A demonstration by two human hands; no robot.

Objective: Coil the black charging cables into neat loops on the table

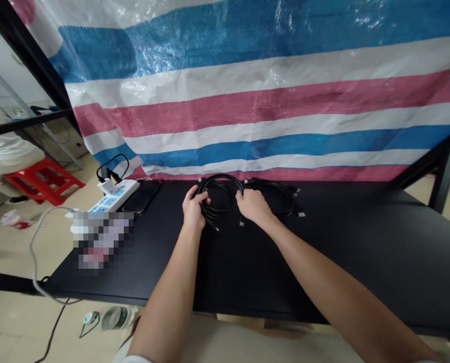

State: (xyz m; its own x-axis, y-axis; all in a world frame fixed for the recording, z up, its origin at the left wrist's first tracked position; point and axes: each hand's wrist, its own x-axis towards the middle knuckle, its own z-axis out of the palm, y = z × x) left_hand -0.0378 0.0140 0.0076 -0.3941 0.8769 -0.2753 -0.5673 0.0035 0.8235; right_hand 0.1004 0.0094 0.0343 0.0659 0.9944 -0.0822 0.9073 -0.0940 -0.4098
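Head view: looped black cable (221,175).
My left hand (194,207) pinches its nine o'clock, my right hand (255,205) pinches three, probably keeping it round.

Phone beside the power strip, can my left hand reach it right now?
Probably yes: the phone lies to the left of your left hand, with nothing standing between them. That hand holds a black cable, though, so it would likely have to let go first.
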